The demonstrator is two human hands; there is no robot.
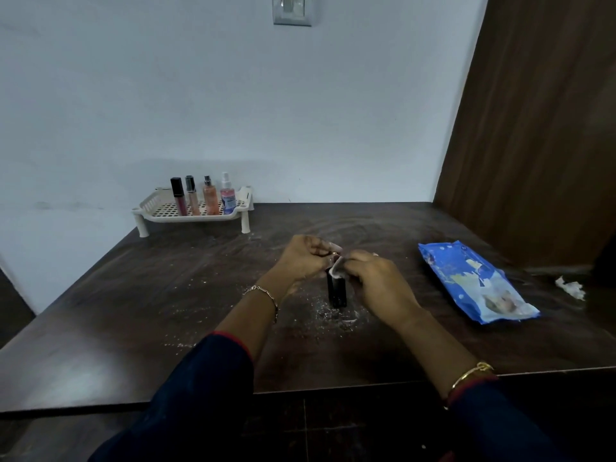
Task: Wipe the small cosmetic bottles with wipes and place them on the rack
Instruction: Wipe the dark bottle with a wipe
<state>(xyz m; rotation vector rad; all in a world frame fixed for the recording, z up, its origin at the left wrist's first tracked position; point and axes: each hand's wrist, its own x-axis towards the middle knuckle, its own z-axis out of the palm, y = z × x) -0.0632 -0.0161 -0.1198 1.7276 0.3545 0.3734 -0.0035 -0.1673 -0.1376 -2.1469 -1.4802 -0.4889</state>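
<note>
A small black cosmetic bottle (336,293) stands upright on the dark table (133,311) in the middle. My left hand (305,258) pinches its top end. My right hand (376,281) holds a white wipe (336,271) against the upper part of the bottle. The cream rack (156,208) stands at the back left by the wall. On it stand several bottles: a dark lip gloss (178,196), a pale tube (192,196), a peach spray (210,196) and a pink spray (227,195).
A blue pack of wipes (476,283) lies to the right of my hands. A crumpled used wipe (571,288) sits at the far right. White crumbs dot the table around the bottle. A brown wooden panel (533,128) rises at the right.
</note>
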